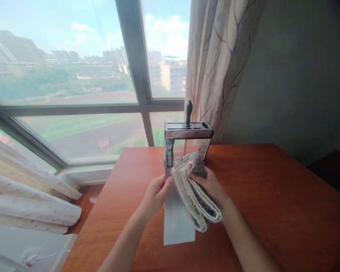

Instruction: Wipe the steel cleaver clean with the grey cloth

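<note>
On the table stands a metal device with a boxy silver top bar, upright sides and a dark knob-like handle. A flat, pale plate or sheet extends from its foot toward me. My left hand is closed at the lower left upright of the device, thumb on the near side. In my right hand is a thick, folded grey-and-white cloth, gripped with the thumb on top. The cloth lies against the device's lower part and hides it, along with some of the pale plate.
The reddish-brown wooden table extends around the device. Behind it are a large window and a patterned curtain. A second curtain hangs at left, near a white cable. The wall at right is in shadow.
</note>
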